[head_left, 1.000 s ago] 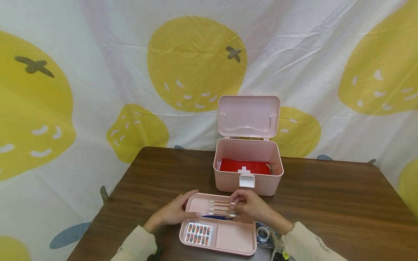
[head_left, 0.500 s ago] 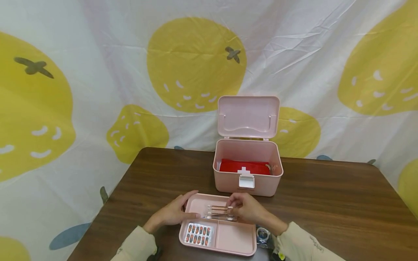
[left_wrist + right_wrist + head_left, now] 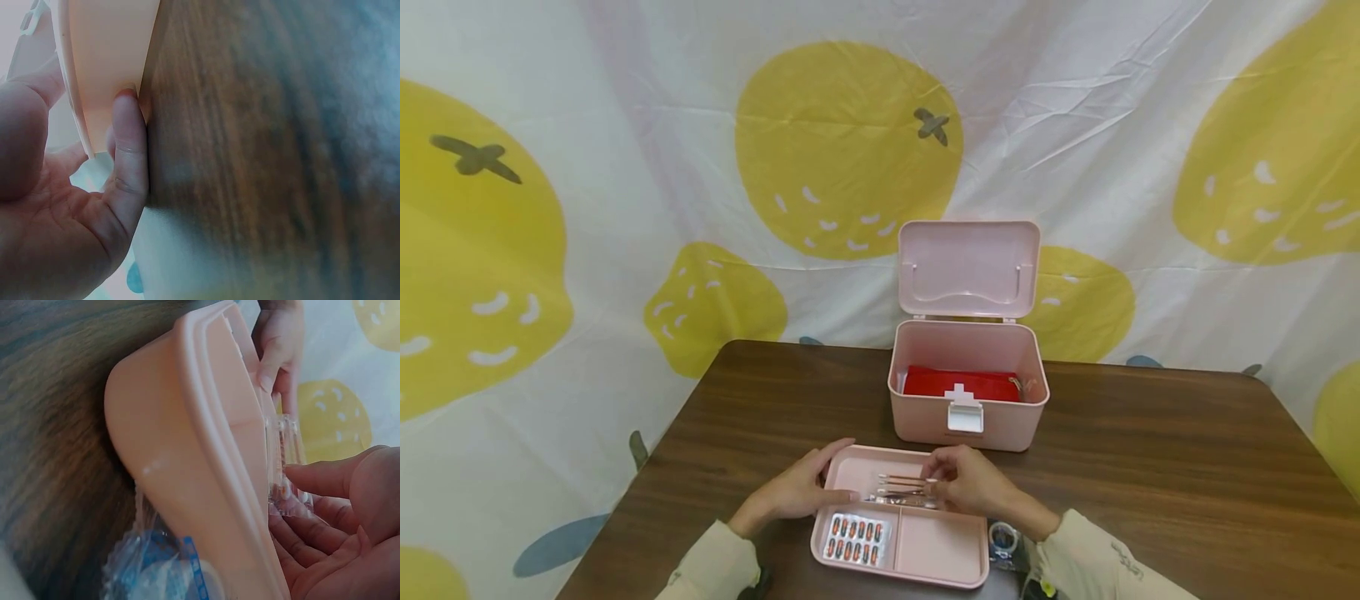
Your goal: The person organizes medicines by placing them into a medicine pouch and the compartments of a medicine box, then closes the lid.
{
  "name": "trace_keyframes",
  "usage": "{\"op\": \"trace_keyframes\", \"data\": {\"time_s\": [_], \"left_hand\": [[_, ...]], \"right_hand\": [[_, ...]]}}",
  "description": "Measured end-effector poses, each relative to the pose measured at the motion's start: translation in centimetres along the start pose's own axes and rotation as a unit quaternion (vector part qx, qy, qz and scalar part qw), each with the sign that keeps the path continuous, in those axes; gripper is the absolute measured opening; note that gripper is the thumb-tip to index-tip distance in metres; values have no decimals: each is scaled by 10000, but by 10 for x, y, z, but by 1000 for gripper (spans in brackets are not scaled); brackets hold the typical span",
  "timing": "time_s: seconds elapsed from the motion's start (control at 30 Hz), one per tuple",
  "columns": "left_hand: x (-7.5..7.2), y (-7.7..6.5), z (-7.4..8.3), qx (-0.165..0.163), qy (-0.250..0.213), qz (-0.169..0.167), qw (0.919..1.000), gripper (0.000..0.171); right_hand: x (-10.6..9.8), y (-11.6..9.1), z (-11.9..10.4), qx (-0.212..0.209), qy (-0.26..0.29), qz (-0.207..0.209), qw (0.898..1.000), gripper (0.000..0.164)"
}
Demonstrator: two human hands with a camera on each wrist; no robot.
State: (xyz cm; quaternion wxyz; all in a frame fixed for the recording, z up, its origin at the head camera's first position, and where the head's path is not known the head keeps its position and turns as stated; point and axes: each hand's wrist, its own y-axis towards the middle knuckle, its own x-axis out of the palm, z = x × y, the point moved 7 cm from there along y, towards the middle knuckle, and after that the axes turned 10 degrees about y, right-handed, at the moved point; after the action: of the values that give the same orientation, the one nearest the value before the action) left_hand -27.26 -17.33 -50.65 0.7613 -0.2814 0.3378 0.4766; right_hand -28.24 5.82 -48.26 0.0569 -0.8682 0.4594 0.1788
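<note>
My left hand (image 3: 796,485) holds the left end of a pink divided tray (image 3: 943,546), its thumb over the rim. In the left wrist view the fingers (image 3: 129,150) press the tray's outer wall (image 3: 112,50) close to the tabletop. Over the tray's long back compartment, a clear pack of cotton swabs (image 3: 897,487) is pinched by my right hand (image 3: 973,485). Thumb and fingers sit at the pack's right end, as the right wrist view of the swab pack (image 3: 286,469) also shows. A blister pack of capsules (image 3: 855,537) lies in the front left compartment.
Behind the tray stands a pink first-aid box (image 3: 917,421), lid (image 3: 970,267) raised, with a red pouch (image 3: 958,383) inside. A roll of tape in a clear bag (image 3: 1003,542) lies against the tray's right side on the brown table (image 3: 1150,467).
My right hand has come slightly left and lower with the swab pack, which now covers the slim blue item seen in the back compartment. My left hand keeps its place on the tray.
</note>
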Motion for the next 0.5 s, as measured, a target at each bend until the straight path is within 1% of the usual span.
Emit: {"op": "trace_keyframes", "data": {"time_s": [0.1, 0.23, 0.4, 0.5], "left_hand": [[0, 0, 0, -9, -12, 1, 10000, 84], [-1, 0, 0, -31, 3, 0, 10000, 83], [0, -1, 0, -115, 6, -19, 9999, 84], [0, -1, -1, -165, 2, -37, 9999, 84]], "right_hand": [[-2, -1, -1, -94, -294, -25, 9995, 9], [-3, -2, -3, -47, -578, -57, 9983, 8], [-4, -4, -5, 33, -725, -136, 9973, 7], [-4, -6, -6, -7, -846, -141, 9963, 10]]}}
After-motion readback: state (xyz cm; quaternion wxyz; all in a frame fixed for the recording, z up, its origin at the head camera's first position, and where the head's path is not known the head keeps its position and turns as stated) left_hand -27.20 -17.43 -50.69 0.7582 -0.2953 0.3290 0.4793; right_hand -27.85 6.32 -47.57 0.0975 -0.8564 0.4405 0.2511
